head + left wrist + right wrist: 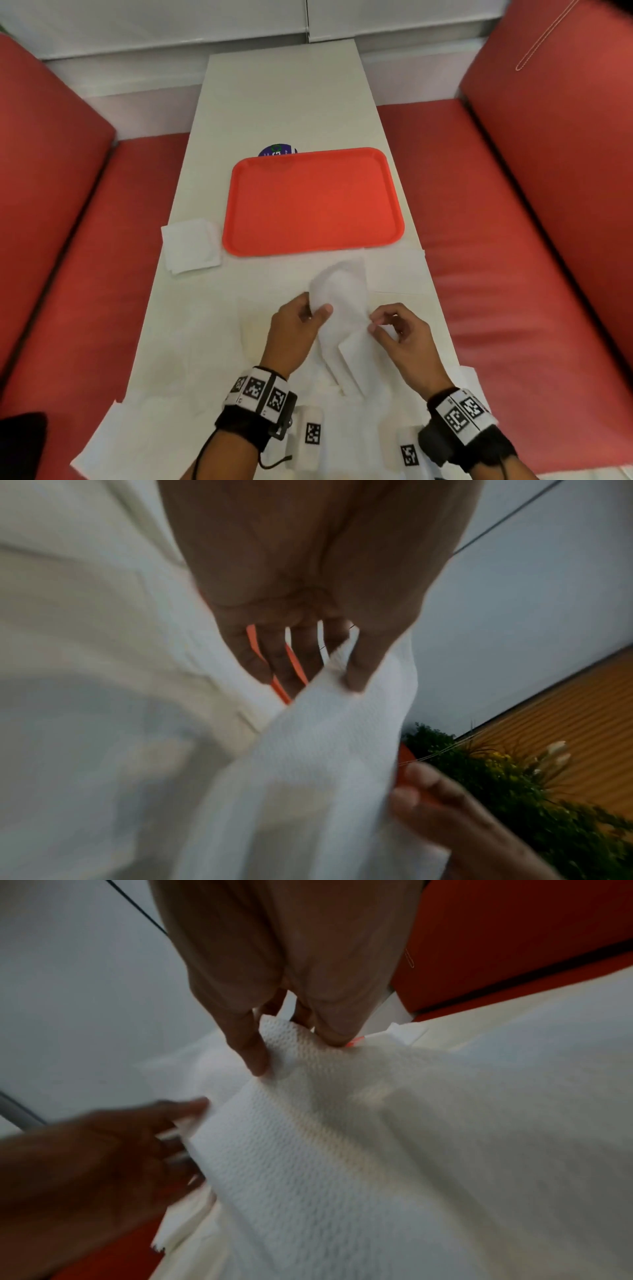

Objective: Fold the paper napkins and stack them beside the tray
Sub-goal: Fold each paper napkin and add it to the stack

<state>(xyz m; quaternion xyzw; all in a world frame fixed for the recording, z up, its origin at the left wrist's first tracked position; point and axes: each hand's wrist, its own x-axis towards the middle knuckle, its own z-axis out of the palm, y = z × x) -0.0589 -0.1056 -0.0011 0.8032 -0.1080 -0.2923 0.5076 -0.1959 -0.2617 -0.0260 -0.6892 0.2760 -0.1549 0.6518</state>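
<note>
A white embossed paper napkin (342, 308) hangs bowed in the air between my hands, just in front of the orange tray (313, 202). My left hand (308, 313) pinches its left edge between thumb and fingers; the napkin (325, 750) shows under the thumb in the left wrist view. My right hand (376, 323) pinches the right edge, with the napkin (342, 1137) draped beneath the fingers in the right wrist view. A small stack of folded napkins (191, 245) lies on the table left of the tray. Several unfolded napkins (164, 359) are spread flat over the near table.
The white table (284, 102) is narrow, with red bench seats (513, 240) on both sides. A round purple sticker (277, 150) peeks out behind the tray's far edge. A flat napkin (397, 270) lies right of the held one.
</note>
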